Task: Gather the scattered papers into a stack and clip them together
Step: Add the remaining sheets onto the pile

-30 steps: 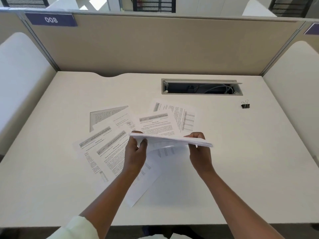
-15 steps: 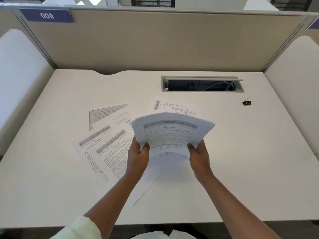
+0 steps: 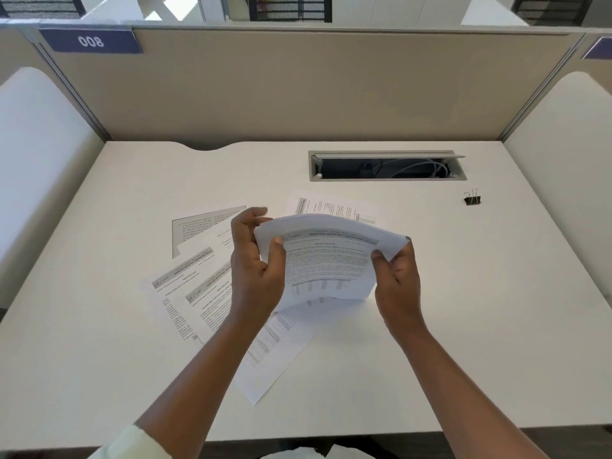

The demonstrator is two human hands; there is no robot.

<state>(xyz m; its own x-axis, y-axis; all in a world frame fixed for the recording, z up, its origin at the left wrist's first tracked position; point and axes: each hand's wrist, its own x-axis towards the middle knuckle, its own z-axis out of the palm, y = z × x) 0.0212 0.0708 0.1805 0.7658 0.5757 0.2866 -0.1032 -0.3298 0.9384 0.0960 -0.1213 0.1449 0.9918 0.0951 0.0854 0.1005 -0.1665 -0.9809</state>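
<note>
Place: an office cubicle is showing, a white desk (image 3: 99, 326) sitting walled in on three sides.
Back of desk: a beige fabric partition (image 3: 298, 94) is standing there, carrying a purple "008" number plate (image 3: 90, 41).
Desk surface: an open cable tray (image 3: 387, 166) is holding wires; printed papers (image 3: 198, 286) and a binder clip (image 3: 472, 197) are lying nearby.

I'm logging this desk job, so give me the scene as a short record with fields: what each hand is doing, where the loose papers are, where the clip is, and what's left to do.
left hand: grips the left edge of the held sheets
right hand: grips their right edge
held sheets: bowed, lifted off the desk
loose papers: fanned out on the desk, left of the hands; one more behind the held sheets
binder clip: far right on the desk, untouched
left to do: gather loose papers, clip
</note>
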